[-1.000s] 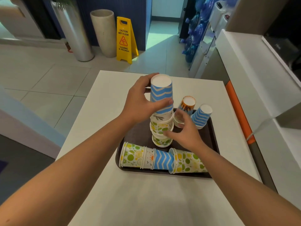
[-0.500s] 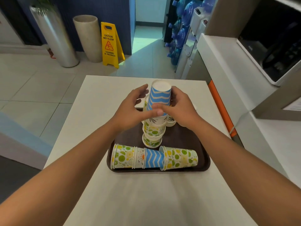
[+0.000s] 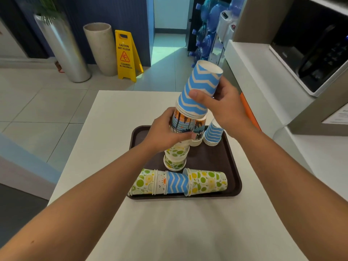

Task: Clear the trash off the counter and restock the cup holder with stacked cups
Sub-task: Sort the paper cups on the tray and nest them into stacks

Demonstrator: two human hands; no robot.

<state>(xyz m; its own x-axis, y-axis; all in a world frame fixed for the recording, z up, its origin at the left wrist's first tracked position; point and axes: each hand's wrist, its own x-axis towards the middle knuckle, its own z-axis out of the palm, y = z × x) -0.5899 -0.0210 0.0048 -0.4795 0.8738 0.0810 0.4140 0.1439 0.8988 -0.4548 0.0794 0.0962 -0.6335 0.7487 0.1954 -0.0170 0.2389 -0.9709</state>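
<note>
Fingers (image 3: 195, 95) of the right hand (image 3: 226, 108) curl round the blue zigzag cup (image 3: 199, 89), tilted atop the upright stack (image 3: 178, 147); left hand (image 3: 165, 132) grips the palm-print cup (image 3: 188, 125) midway, over the tray (image 3: 233, 166) on the counter (image 3: 113, 119).

Inverted patterned cups (image 3: 200, 89) stacked, tilting

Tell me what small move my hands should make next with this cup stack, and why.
Probably straighten the blue zigzag cup and press it down. Your right hand holds it tilted atop the palm-tree cup, while your left hand steadies the stack on the tray.
</note>
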